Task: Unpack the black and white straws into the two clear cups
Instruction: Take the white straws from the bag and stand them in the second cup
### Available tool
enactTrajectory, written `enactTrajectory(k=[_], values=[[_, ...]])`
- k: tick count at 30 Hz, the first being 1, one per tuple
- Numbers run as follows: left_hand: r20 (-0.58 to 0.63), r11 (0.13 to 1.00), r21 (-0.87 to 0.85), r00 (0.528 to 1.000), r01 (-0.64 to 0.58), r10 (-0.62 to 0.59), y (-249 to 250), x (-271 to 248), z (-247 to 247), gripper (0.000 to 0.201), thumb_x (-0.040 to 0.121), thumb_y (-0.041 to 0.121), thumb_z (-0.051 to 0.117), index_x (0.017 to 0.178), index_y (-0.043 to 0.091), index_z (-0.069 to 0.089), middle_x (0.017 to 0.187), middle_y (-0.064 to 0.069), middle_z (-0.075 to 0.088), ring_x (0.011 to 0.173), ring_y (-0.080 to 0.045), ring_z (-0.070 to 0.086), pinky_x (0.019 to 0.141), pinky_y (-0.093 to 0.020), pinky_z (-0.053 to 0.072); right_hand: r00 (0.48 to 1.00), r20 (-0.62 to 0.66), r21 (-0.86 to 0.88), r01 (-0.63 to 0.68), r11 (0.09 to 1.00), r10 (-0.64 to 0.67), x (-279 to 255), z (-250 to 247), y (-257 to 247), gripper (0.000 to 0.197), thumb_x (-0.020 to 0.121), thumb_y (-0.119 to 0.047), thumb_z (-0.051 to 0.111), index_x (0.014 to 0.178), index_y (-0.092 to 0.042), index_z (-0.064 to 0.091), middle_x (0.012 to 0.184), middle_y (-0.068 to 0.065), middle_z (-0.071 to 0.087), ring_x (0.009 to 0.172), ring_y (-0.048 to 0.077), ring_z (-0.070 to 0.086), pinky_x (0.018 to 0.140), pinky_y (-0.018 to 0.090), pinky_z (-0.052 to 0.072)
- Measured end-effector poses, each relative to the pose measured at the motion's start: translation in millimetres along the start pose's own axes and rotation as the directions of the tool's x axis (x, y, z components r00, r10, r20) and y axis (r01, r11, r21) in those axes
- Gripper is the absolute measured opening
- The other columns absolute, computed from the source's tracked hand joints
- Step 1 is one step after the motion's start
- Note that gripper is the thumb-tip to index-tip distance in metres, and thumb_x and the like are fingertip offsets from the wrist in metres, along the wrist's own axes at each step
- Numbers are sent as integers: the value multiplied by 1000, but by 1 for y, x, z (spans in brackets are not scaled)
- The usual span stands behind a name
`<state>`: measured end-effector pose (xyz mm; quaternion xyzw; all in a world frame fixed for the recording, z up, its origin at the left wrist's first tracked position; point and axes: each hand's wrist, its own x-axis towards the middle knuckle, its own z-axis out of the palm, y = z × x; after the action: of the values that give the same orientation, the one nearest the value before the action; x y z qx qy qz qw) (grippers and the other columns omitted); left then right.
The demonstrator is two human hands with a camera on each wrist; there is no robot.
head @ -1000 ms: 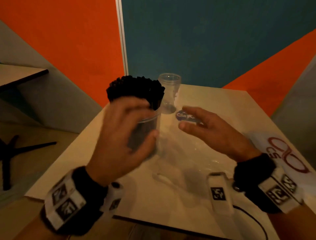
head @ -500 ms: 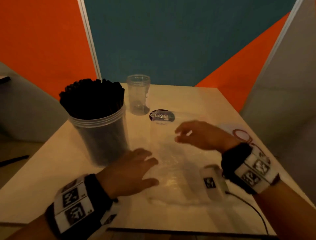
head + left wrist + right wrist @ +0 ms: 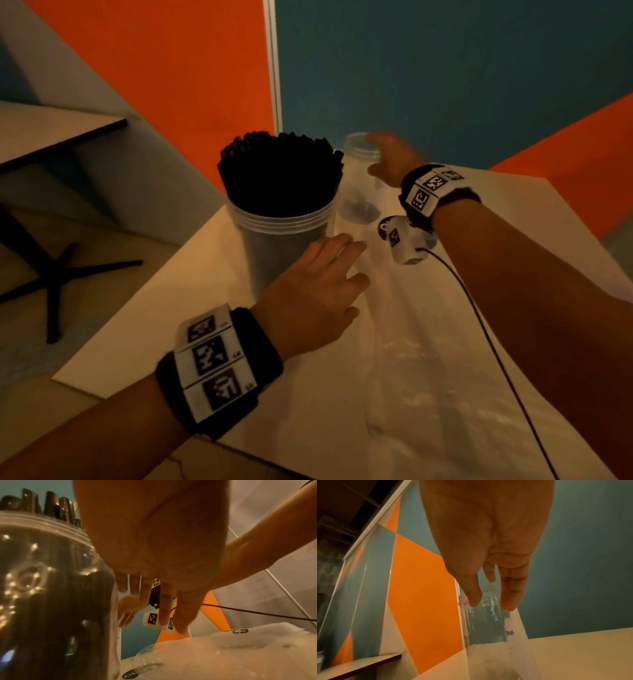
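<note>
On the pale surface (image 3: 178, 308) a clear cup (image 3: 281, 236) packed with black straws (image 3: 279, 171) stands upright, and just beside it, on its right and a little farther back, stands a second clear cup (image 3: 359, 178) that looks empty. The right hand (image 3: 390, 159) reaches to this second cup near its rim; in the right wrist view the thumb and the straight fingers (image 3: 511, 592) lie on either side of the cup's upper wall at the top, the grip spread and not yet wrapped round it, and whether the fingertips actually touch the plastic cannot be told. The left hand (image 3: 315, 291) hangs low over the surface just right of the straw-filled cup's base, fingers loosely stretched and holding nothing; the left wrist view shows that cup's wall close on its left side, apart from the fingers. A crinkled clear plastic bag (image 3: 428, 359) lies flat on the surface under and in front of the left hand.
</note>
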<state>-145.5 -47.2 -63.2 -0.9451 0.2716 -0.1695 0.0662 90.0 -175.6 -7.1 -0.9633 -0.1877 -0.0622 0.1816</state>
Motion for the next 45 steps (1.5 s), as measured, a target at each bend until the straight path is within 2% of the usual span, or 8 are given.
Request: enactTrajectory(k=[4,9,18,27,33,36,40,45], values=[[-155,992,50,982,116,-107,-2,-14,0,35,75,13,73,108,17,65,150,-18,34,137,-38,27,109,-46,18,999,-39,-14,2,1000,-2,12,10,7,46,89,-14,63,133,-13,49,142,14,45,128,32,46,103,37,38],[-154,980,163,984,114,-89,-18,-22,-1,36,72,9,58,107,15,66,151,-20,31,138,-44,28,107,-54,18,997,-76,36,0,999,3,-2,6,5,12,90,-10,58,98,-15,65,124,11,60,112,31,56,92,39,45],[-125,984,95,983,149,-137,-30,-18,24,32,77,7,72,108,13,66,145,-21,39,135,-43,33,106,-54,22,999,10,140,50,989,-52,-103,-15,-7,18,83,-12,68,81,-29,62,90,-5,54,85,17,54,76,30,45],[-132,937,-272,957,217,-260,-8,7,5,81,83,22,68,148,17,21,153,-15,23,139,-36,25,107,-50,31,996,59,153,58,987,-67,-179,-26,-38,13,83,-28,70,94,-28,63,96,-4,59,91,19,58,81,35,49],[-143,912,-383,967,145,-213,-8,3,-6,42,91,35,56,122,8,48,138,-15,40,133,-31,35,104,-48,39,997,-7,415,77,907,-81,-219,-29,-41,32,81,-24,73,111,-25,63,108,-9,60,93,5,57,75,15,47],[-151,899,-406,958,166,-245,-9,-2,-14,36,88,32,58,113,7,52,133,-13,44,122,-25,43,99,-35,38,995,-99,568,32,822,29,-248,-46,-12,35,84,-19,71,118,-21,62,119,-7,61,89,17,65,73,26,56],[-130,898,-394,955,196,-266,-7,-6,-23,32,87,30,61,110,8,52,129,-11,44,115,-26,46,92,-30,35,912,-125,522,-275,807,391,-292,-76,66,28,90,-22,64,116,-15,62,118,1,61,86,24,64,57,19,50],[-152,918,-336,950,209,-272,9,-2,-29,44,84,22,67,122,8,50,139,-17,39,132,-36,34,108,-49,31,667,124,95,-745,660,735,-328,-62,172,93,63,-66,70,138,-18,42,144,13,43,125,36,46,104,48,38]])
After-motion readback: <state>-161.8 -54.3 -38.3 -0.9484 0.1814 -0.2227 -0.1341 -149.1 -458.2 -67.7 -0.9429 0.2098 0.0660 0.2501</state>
